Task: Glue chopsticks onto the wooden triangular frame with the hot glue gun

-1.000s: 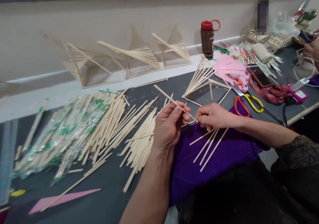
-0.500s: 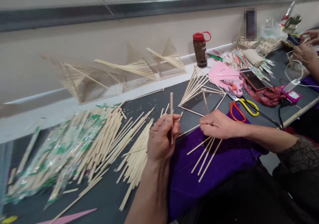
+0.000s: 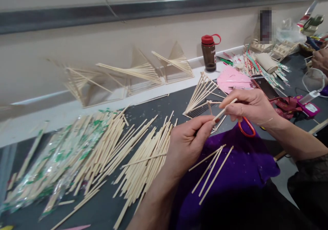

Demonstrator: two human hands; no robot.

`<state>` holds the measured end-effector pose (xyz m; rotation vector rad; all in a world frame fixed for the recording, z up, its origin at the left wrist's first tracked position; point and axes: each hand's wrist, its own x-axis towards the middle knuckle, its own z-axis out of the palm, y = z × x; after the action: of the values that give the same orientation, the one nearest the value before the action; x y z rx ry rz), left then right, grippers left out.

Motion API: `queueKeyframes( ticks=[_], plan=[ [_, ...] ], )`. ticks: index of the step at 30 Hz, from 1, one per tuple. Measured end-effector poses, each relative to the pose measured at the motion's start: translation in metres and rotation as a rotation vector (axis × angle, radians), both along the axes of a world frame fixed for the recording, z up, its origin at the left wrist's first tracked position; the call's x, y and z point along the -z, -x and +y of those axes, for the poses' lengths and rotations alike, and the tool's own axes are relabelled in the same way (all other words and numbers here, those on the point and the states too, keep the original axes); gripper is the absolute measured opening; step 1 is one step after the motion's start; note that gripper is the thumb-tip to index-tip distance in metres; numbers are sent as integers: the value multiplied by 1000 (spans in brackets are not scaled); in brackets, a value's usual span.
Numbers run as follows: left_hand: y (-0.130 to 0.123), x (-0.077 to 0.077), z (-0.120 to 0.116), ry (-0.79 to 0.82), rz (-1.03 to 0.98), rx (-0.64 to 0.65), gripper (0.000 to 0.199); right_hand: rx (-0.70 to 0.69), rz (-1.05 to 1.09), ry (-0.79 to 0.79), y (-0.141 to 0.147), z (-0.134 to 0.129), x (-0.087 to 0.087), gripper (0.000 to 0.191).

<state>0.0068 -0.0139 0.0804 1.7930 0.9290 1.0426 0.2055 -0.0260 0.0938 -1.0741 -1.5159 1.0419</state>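
Observation:
A pale wooden chopstick (image 3: pixel 224 110) slants up to the right between my two hands. My left hand (image 3: pixel 188 139) pinches its lower end between thumb and fingers. At the upper end, the thumb and fingers of my right hand (image 3: pixel 252 106) close on it. Beyond them stands a frame of glued sticks (image 3: pixel 198 98), partly hidden by my hands. Several loose sticks (image 3: pixel 216 171) lie on the purple cloth (image 3: pixel 256 158) below. A pile of bare chopsticks (image 3: pixel 143 165) spreads out left of my left forearm.
Plastic-wrapped chopsticks (image 3: pixel 64 151) cover the left of the table. Finished stick frames (image 3: pixel 138 71) stand along the wall, near a red-capped bottle (image 3: pixel 209 54). Red-handled scissors (image 3: pixel 247 127) lie under my right wrist. Another person's hand (image 3: pixel 320 61) shows at the far right.
My right hand has risen from the cloth and taken hold of the chopstick's other end. The chopstick has tipped from upright to slanting, and my left hand has moved slightly right.

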Motion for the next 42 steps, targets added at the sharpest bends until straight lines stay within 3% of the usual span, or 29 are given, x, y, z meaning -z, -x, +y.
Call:
queueKeyframes(
  ticks=[4, 11, 18, 21, 25, 28, 35, 42],
  plan=[
    [1, -5, 11, 38, -12, -68, 12, 90, 86, -19, -11, 8, -3, 16],
    [22, 22, 44, 333, -156, -307, 16, 154, 228, 61, -21, 48, 0, 14],
    [33, 40, 65, 653, -341, -363, 21, 223, 311, 143, -39, 84, 11, 17],
    [38, 52, 66, 815, -373, -346, 31, 230, 291, 230, -45, 94, 20, 15],
    [33, 65, 69, 1159, -417, -225, 45, 223, 255, 333, -39, 104, 29, 10],
    [26, 71, 74, 1321, -517, -151, 52, 213, 252, 372, -33, 109, 34, 12],
    [21, 81, 78, 1299, -697, -86, 52, 197, 241, 399, -27, 112, 45, 20],
    [17, 76, 78, 1292, -708, -40, 49, 197, 241, 409, -24, 108, 49, 21]
  ],
)
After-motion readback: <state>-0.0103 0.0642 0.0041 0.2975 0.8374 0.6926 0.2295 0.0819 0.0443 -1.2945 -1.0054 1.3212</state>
